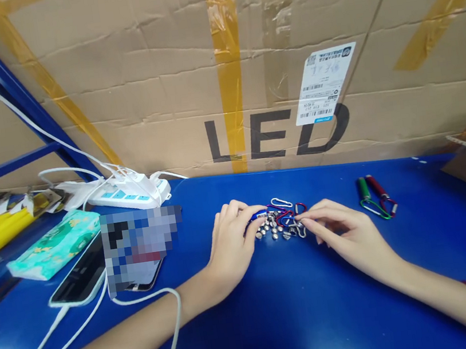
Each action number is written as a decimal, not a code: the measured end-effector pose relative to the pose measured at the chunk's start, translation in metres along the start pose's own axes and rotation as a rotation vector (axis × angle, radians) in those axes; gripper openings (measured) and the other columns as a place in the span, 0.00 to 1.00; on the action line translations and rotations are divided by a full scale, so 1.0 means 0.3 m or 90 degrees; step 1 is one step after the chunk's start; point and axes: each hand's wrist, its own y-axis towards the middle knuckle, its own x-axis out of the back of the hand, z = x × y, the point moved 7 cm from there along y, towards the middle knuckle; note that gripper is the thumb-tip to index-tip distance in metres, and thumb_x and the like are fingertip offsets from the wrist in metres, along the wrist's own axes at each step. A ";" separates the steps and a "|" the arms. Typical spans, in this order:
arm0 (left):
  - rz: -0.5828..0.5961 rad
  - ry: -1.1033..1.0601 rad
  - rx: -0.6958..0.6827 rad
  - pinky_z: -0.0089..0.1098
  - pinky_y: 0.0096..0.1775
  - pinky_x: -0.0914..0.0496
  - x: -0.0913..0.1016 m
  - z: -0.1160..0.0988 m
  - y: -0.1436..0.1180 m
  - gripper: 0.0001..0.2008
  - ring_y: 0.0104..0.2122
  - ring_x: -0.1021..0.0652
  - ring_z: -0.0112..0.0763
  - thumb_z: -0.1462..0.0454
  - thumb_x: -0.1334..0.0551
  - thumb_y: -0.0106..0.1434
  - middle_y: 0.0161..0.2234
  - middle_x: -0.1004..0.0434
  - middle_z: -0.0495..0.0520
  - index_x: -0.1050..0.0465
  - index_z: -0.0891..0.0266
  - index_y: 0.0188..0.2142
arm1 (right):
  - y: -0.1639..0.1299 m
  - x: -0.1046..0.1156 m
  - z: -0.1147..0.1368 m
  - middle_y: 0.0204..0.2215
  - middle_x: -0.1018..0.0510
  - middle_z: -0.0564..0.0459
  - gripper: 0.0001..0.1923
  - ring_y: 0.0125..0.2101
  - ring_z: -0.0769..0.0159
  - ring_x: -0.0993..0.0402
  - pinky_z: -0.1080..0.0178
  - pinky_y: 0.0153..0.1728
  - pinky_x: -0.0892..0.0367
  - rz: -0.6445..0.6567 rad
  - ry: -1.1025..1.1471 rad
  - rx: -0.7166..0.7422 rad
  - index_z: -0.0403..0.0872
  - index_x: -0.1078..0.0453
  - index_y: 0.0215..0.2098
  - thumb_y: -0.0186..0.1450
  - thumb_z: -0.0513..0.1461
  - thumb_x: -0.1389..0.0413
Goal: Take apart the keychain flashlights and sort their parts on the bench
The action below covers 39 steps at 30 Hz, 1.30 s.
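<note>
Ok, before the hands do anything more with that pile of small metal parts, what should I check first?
1. Left hand on the pile of small metal parts: ok, fingertips touch a blue piece at its edge.
2. Right hand at the pile: ok, fingertips pinch at it.
3. What each hand actually grips: cannot tell.
4. Parts lying together on the blue table: ok.
5. Green and red keychain lights lie apart from the pile: ok.
6. White cable near left forearm: not ok, passes close.
</note>
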 end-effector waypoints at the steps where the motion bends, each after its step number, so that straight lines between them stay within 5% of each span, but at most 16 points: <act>1: 0.012 0.033 -0.008 0.35 0.42 0.40 -0.003 0.005 0.006 0.09 0.39 0.32 0.32 0.65 0.44 0.66 0.37 0.33 0.49 0.29 0.51 0.44 | -0.003 -0.005 0.003 0.30 0.28 0.51 0.09 0.20 0.74 0.32 0.69 0.18 0.33 0.011 -0.002 0.006 0.45 0.26 0.34 0.63 0.41 0.45; 10: 0.092 0.124 -0.090 0.35 0.38 0.42 -0.036 0.002 -0.005 0.13 0.39 0.36 0.34 0.69 0.43 0.65 0.38 0.34 0.51 0.28 0.50 0.45 | -0.005 -0.016 -0.004 0.30 0.28 0.50 0.08 0.19 0.75 0.32 0.69 0.17 0.33 0.040 -0.001 0.012 0.46 0.25 0.35 0.63 0.41 0.45; 19: 0.017 0.159 -0.236 0.35 0.38 0.43 -0.018 -0.041 -0.037 0.21 0.39 0.36 0.34 0.76 0.50 0.65 0.41 0.35 0.53 0.31 0.52 0.49 | -0.003 -0.018 0.007 0.30 0.29 0.50 0.09 0.18 0.75 0.33 0.70 0.17 0.33 0.047 -0.003 0.037 0.47 0.25 0.35 0.64 0.41 0.46; 29: -0.017 0.360 -0.132 0.35 0.36 0.38 0.038 0.026 0.026 0.27 0.39 0.34 0.37 0.79 0.53 0.57 0.45 0.38 0.58 0.39 0.62 0.54 | -0.004 -0.027 0.026 0.29 0.28 0.50 0.09 0.20 0.74 0.31 0.70 0.17 0.34 0.064 -0.050 0.063 0.47 0.25 0.34 0.63 0.41 0.46; 35: -0.035 0.182 0.034 0.36 0.42 0.36 0.032 0.142 0.037 0.23 0.42 0.32 0.36 0.78 0.54 0.60 0.45 0.38 0.55 0.36 0.58 0.50 | -0.028 -0.068 0.060 0.26 0.28 0.53 0.05 0.20 0.75 0.33 0.71 0.19 0.36 0.130 -0.090 0.145 0.48 0.26 0.33 0.63 0.38 0.45; 39: -0.037 0.148 0.068 0.38 0.45 0.36 0.020 0.179 0.042 0.18 0.44 0.32 0.36 0.75 0.54 0.64 0.43 0.36 0.55 0.34 0.59 0.47 | -0.052 -0.089 0.069 0.22 0.29 0.56 0.05 0.19 0.75 0.34 0.71 0.20 0.37 0.174 -0.117 0.188 0.48 0.27 0.35 0.63 0.37 0.45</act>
